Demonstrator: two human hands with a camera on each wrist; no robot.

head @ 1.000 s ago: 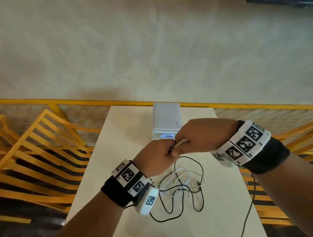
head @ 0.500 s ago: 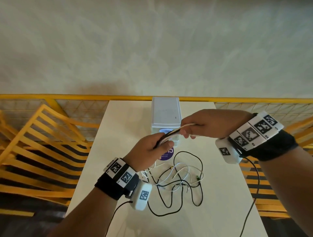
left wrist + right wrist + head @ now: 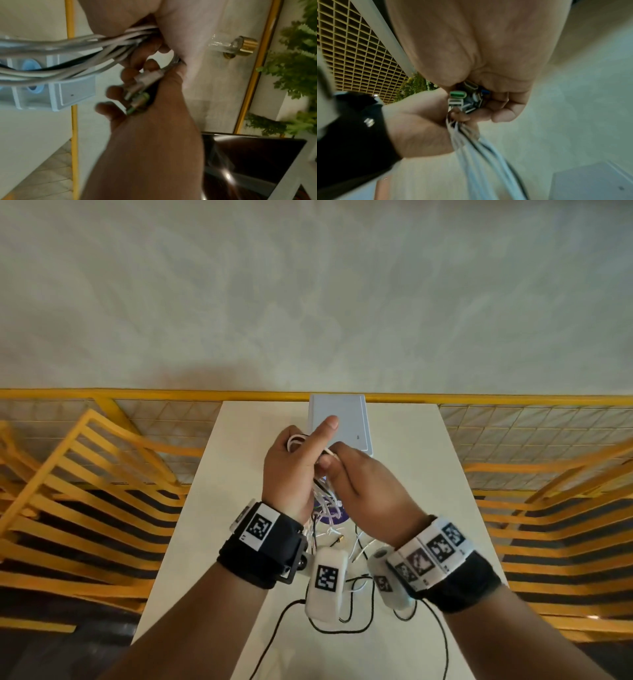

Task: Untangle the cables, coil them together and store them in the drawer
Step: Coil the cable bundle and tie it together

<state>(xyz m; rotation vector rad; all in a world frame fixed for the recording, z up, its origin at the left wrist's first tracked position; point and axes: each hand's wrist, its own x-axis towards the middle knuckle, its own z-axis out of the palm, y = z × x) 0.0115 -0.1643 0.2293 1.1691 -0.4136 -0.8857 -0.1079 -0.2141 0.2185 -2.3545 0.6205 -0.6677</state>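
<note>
a: what were the fingers doing?

b: the left hand point(image 3: 291, 474) was curled round the cables point(image 3: 322, 494), with one finger sticking straight up past the bundle. the right hand point(image 3: 363, 491) pinched the strands from the other side, right against the left. in the right wrist view the plugs point(image 3: 465, 98) were bunched together between the two palms, a green one among them.

a: so where did the cables sit against the fingers?

b: a white loop point(image 3: 295, 440) showed over the top of the left fist, and the bundle ran down between the hands, held above the table point(image 3: 239, 460). the loose ends point(image 3: 342, 604), white and black, trailed from below the wrists onto the table toward its near edge.

a: how far along did it look?

b: midway, i'd judge. the ends seemed gathered and the strands ran side by side through the grip, so the worst of the tangle looked sorted. the coil looked only begun, since a good deal of cable lay slack on the table.

a: and the drawer?

b: the box point(image 3: 337, 419) stood at the far edge, just beyond the hands. the left wrist view showed its front with blue handles point(image 3: 32, 88); i couldn't tell whether a drawer was open. nothing was stored yet: finishing the coil and stowing it were left.
</note>
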